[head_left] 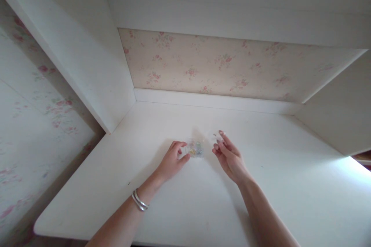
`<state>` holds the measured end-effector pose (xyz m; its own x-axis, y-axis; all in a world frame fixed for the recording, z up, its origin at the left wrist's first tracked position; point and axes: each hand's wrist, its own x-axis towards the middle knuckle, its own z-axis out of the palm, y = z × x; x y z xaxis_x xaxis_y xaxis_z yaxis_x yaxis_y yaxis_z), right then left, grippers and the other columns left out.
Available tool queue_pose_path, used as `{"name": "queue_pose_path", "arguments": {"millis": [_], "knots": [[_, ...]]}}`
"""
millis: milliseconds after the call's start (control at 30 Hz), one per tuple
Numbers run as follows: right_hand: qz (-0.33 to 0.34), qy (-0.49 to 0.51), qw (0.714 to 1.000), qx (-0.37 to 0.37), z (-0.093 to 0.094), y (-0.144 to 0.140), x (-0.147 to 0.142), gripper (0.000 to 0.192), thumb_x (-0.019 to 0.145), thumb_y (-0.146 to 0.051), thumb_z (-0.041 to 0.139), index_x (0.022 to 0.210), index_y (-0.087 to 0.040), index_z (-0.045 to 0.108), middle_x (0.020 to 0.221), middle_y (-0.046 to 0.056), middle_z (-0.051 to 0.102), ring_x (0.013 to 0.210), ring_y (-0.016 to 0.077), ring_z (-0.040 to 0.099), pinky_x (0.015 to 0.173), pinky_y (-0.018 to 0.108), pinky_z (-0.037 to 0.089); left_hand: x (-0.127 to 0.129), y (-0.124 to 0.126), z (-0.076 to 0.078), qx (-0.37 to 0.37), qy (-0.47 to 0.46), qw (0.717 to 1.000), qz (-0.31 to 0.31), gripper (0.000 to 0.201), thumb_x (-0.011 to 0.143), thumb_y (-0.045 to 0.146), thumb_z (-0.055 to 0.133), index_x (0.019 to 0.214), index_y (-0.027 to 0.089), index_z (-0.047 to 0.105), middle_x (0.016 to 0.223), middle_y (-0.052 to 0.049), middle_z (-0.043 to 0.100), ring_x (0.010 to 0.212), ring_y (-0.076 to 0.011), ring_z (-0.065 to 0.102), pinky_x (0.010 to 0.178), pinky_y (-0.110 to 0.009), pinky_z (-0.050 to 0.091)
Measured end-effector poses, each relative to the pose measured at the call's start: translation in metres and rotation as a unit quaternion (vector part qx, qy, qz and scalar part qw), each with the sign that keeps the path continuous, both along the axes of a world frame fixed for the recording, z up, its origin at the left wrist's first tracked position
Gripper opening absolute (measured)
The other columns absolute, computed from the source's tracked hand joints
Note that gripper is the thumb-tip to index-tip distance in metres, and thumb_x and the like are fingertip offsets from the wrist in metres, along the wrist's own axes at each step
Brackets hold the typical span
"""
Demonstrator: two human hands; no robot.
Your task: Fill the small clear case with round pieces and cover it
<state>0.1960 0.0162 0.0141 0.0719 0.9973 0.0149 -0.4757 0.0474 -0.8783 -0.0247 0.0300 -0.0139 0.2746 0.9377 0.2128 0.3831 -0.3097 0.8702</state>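
A small clear plastic box with divided compartments of coloured bits [195, 149] lies flat near the middle of the white desk top [290, 185], well forward of the flowered wallpaper panel [220, 65] at the back of the alcove. The left hand [172, 160] rests on the desk with its thumb and curled fingers touching the box's left edge — a light steadying pinch, not a closed fist; two silver bangles [140, 200] sit on that wrist. The right hand [228, 154] hovers just right of the box, fingers loosely spread and half open, and something small and clear [215, 135] shows at its fingertips — whether that is the box's lid, and whether the fingers truly grip it, is too faint to tell. By its look the box should be very light and stiff, with smooth walls that may slide on the desk, so it is best held by its two short sides and kept level; tipped while open, the loose contents would likely spill. The thin plastic looks brittle and wants a gentle squeeze.
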Motion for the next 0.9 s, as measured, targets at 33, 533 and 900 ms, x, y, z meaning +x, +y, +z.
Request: {"name": "queue_pose_path", "arguments": {"millis": [33, 533, 900], "knots": [[0.05, 0.028, 0.998, -0.019, 0.002, -0.004, -0.004, 0.043, 0.076, -0.028, 0.068, 0.118, -0.031, 0.057, 0.088, -0.002, 0.05, 0.076, 0.0077, 0.049, 0.074, 0.022, 0.049, 0.0, -0.001, 0.002, -0.002, -0.005, 1.0, -0.006, 0.045, 0.08, 0.038, 0.059, 0.12, 0.019, 0.049, 0.115, -0.008, 0.051, 0.089, -0.0161, 0.053, 0.072, -0.027, 0.047], [0.219, 0.158, 0.957, -0.107, -0.006, -0.01, -0.015, 0.039, 0.08, -0.017, 0.064, 0.117, -0.025, 0.057, 0.081, -0.003, 0.05, 0.069, 0.0047, 0.047, 0.071, 0.019, 0.048, -0.001, 0.002, 0.007, 0.025, 0.012, 0.998, -0.053, 0.073, 0.07, 0.042, 0.071, 0.135, 0.026, 0.04, 0.125, -0.008, 0.054, 0.111, -0.0219, 0.051, 0.09, -0.034, 0.045], [0.129, 0.122, 0.979, -0.102, -0.006, -0.006, -0.018, 0.052, 0.078, -0.019, 0.065, 0.125, -0.036, 0.05, 0.088, -0.003, 0.056, 0.07, 0.0055, 0.051, 0.07, 0.021, 0.048, 0.002, 0.005, 0.003, 0.023, -0.004, 0.999, -0.046, 0.058, 0.078, 0.041, 0.063, 0.132, 0.027, 0.044, 0.127, -0.007, 0.054, 0.112, -0.0202, 0.052, 0.093, -0.035, 0.046]]}}
